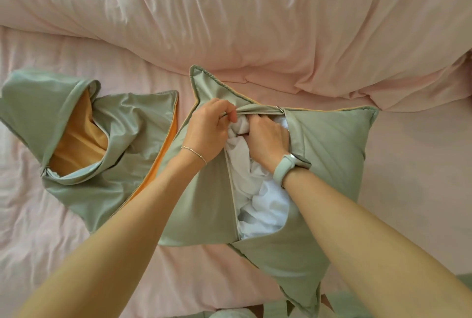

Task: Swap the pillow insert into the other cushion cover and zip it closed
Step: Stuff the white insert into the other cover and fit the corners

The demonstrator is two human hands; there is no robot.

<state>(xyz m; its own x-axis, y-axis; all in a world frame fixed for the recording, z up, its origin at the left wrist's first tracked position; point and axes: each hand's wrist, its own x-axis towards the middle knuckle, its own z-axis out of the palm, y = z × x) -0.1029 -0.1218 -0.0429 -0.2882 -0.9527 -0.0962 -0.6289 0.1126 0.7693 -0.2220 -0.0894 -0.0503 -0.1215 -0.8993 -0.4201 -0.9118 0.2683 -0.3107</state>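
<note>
Pillow insert (pixel 265 200), white and bunched, sits partly inside the green cushion cover (pixel 329 154) lying on the pink bed sheet (pixel 421 164), its fabric showing through the long open zip slit that runs down the cover's middle. Behind it a rumpled pink duvet (pixel 242 11) fills the far side of the bed. To the left lies the other cushion cover (pixel 127 123), flat and empty, mouth gaping to show an orange lining, likely set aside so it stays out of the way. The left hand (pixel 208 130) pinches the cover's edge at the top of the opening, apparently to hold the mouth wide. The right hand (pixel 265 138), fingers curled around a fold of the white insert, seems to be working it at that corner; pushing in or pulling out, I cannot tell. The zip pull (pixel 280 110) sits at the far end of the slit, so closing is not yet begun
</note>
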